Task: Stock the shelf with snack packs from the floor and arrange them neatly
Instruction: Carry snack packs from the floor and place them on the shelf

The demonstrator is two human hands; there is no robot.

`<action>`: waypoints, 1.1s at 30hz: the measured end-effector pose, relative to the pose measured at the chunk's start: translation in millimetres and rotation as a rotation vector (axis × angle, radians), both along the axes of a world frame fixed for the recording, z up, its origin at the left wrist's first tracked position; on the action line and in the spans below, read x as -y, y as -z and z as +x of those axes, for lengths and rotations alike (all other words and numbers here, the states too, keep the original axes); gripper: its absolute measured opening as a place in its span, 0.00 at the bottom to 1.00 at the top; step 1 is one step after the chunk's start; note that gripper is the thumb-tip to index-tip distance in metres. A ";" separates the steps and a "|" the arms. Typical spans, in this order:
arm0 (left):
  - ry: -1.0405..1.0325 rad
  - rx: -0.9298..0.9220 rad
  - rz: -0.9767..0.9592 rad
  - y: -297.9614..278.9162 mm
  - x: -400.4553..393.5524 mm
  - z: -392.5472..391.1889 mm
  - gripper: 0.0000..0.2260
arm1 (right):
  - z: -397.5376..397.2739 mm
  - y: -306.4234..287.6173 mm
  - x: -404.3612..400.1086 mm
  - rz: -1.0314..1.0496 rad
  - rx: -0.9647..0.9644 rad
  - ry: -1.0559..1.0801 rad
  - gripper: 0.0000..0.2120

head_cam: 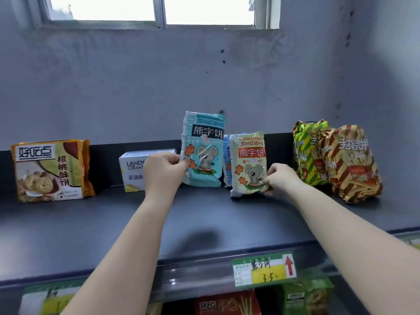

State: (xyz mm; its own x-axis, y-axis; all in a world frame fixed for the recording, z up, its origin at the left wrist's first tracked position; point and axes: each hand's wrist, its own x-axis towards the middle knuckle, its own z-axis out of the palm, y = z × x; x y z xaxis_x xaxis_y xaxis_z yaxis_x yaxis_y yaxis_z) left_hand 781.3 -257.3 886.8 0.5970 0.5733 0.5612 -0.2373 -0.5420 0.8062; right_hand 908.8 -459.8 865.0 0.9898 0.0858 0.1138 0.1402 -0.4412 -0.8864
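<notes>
My left hand [162, 170] grips the left edge of a teal bear-biscuit pack [203, 151], which stands upright on the dark top shelf [204, 219]. My right hand [280, 178] pinches the lower right corner of a cream-green bear-biscuit pack [247, 164] standing just right of the teal one. A blue pack [226, 160] is mostly hidden behind the cream-green pack.
An orange walnut-biscuit pack [51, 170] stands at the far left and a white box [134, 170] sits behind my left hand. A green striped bag [308, 153] and a brown striped bag [351, 164] lean at the right. A price tag [264, 272] hangs on the shelf's front edge above lower-shelf packs.
</notes>
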 end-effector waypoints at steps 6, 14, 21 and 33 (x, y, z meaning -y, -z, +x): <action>-0.055 0.015 -0.036 12.8 34.5 4.2 0.05 | 9.4 -0.4 -0.2 -0.050 -0.013 -0.092 0.11; -0.041 0.025 -0.205 27.3 82.8 8.5 0.06 | -11.1 -14.4 22.1 -0.089 0.344 -0.211 0.17; -0.002 -0.038 -0.227 37.7 102.7 2.6 0.06 | -35.0 -5.2 26.0 0.153 0.188 -0.496 0.12; -0.177 -0.375 0.265 38.4 103.3 -22.2 0.11 | -52.3 1.5 26.9 -0.188 0.526 -0.234 0.19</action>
